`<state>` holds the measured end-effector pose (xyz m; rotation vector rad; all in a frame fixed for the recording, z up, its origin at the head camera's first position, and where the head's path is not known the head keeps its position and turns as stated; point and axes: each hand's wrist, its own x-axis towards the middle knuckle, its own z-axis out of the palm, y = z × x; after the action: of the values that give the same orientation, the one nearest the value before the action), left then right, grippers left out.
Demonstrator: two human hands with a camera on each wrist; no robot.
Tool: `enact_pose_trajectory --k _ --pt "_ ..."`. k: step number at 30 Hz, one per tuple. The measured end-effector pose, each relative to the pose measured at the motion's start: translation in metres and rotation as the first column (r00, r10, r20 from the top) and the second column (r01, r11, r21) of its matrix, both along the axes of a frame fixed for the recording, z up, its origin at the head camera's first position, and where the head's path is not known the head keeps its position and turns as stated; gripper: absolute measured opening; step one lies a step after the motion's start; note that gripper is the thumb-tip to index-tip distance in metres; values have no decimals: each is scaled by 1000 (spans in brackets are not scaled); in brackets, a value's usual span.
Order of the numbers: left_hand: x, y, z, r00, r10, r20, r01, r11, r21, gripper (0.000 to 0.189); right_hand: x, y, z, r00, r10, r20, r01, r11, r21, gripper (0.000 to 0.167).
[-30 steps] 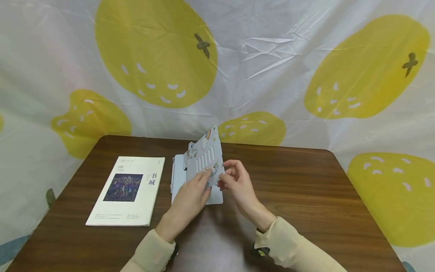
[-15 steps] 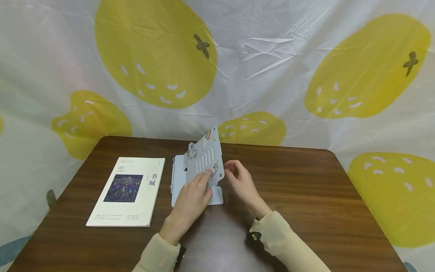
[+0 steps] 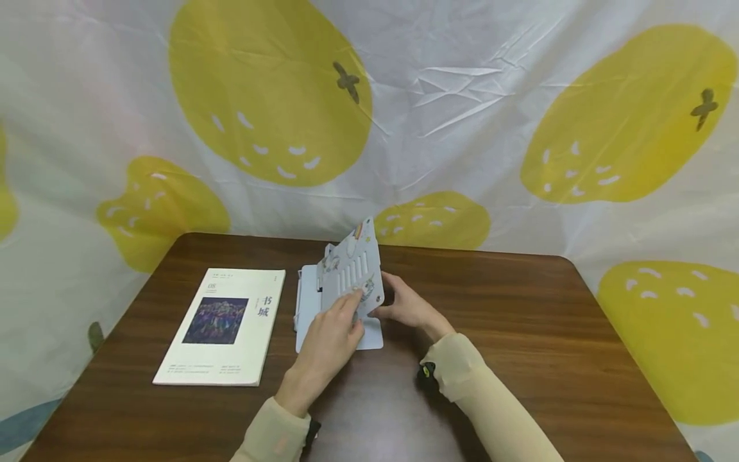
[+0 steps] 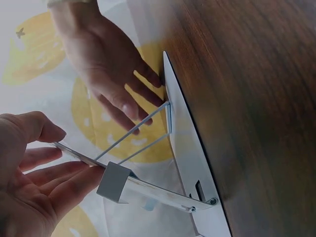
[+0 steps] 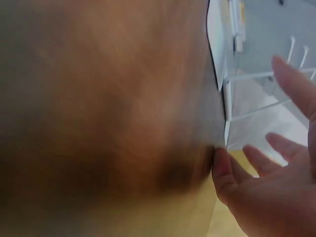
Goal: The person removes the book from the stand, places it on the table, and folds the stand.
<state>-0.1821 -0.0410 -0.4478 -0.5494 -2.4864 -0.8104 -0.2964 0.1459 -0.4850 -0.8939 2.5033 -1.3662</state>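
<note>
A pale blue metal book stand with a unicorn and rainbow print and slots stands tilted up on its flat base. My left hand pinches the lower near edge of the tilted panel, fingers on the printed face and thumb on the other side. Behind the panel, my right hand reaches in with fingers spread. The left wrist view has a thin wire leg running from panel to base, and the right fingers are close to where it meets the base. A folded metal tab juts from the panel.
A white magazine with a dark picture lies left of the stand on the brown wooden table. Behind the table hangs a light cloth printed with yellow fruit.
My right hand has let go of the panel's edge, drawn back a little, then moved in behind the panel with fingers spread. The left hand keeps its place on the panel.
</note>
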Motion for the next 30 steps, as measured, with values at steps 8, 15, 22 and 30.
enact_pose_trajectory --k 8,15,22,30 --pt "0 6 -4 1000 -17 -6 17 1000 2 49 -21 2 -5 980 171 100 -179 980 83 67" --pt "-2 3 -5 1000 -10 -7 10 1000 -3 50 -26 4 -6 989 1 148 -39 966 256 81" --pt "-8 -14 1 998 33 57 -38 996 80 52 -26 3 -6 986 -110 127 59 936 347 95" --pt "-11 -28 7 993 58 102 -74 983 166 53 -28 -2 -8 988 -114 107 72 939 337 93"
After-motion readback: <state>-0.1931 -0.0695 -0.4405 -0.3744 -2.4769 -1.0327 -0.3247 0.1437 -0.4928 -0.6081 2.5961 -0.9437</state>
